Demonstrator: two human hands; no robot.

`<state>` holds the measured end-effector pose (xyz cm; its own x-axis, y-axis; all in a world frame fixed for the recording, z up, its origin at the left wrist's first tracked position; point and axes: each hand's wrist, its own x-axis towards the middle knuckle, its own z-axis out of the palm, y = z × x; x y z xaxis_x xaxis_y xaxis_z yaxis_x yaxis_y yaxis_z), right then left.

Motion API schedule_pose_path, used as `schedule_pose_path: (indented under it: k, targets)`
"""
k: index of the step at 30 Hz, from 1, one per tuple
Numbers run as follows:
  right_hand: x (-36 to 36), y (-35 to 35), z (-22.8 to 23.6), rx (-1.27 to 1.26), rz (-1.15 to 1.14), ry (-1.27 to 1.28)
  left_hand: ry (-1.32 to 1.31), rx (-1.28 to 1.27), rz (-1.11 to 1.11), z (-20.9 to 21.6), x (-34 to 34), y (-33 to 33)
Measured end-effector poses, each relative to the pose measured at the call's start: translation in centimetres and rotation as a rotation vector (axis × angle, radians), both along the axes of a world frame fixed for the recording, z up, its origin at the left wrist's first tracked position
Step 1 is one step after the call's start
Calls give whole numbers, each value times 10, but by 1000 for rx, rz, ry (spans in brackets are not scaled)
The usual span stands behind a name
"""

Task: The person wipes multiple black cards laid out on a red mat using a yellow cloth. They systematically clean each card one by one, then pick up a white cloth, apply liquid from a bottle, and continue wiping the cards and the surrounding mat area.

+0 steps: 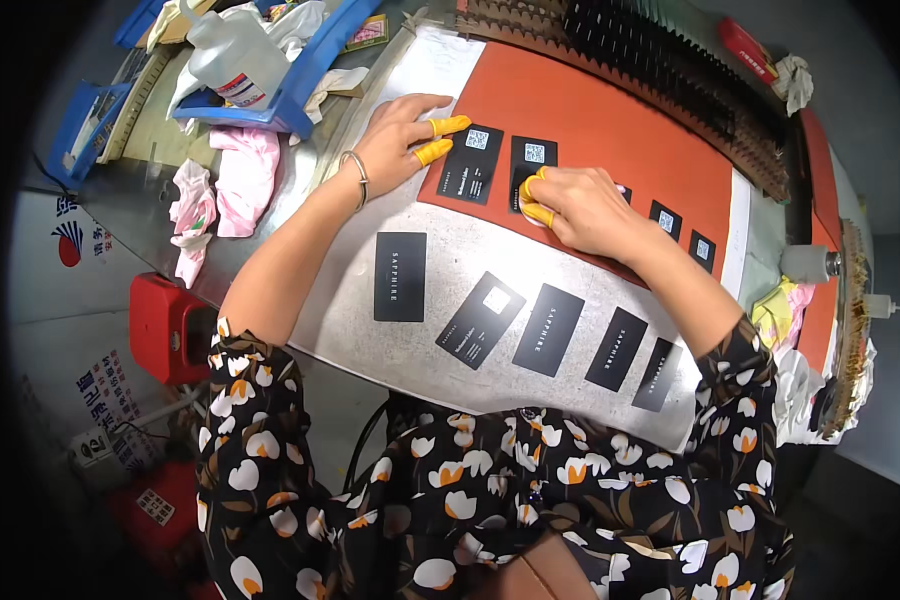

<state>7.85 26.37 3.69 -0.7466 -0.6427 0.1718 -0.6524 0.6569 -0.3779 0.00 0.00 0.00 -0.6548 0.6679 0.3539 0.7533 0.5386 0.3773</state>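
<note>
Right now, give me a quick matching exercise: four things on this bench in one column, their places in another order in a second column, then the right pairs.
Things:
1. left hand
2. right hand
3. plastic bottle
4. pink cloth

Places:
A. lying in the blue tray
B. on the bare bench left of the left forearm
C. flat on the orange mat edge, fingertips at a black card
D. pressing down on the next black card along

Pairs: 1-C, 2-D, 3-A, 4-B

Right hand [580, 210] presses black card [532, 160]; left hand [400, 145] flat.
</note>
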Motion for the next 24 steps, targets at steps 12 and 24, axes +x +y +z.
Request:
schedule_pose_path:
  k: [12,24]
  targets:
    - [-12,9,-1,14,-95,96,-17,34,12,-2,3,2]
    - [-1,22,2,11,-61,28,-12,52,3,0,1,2]
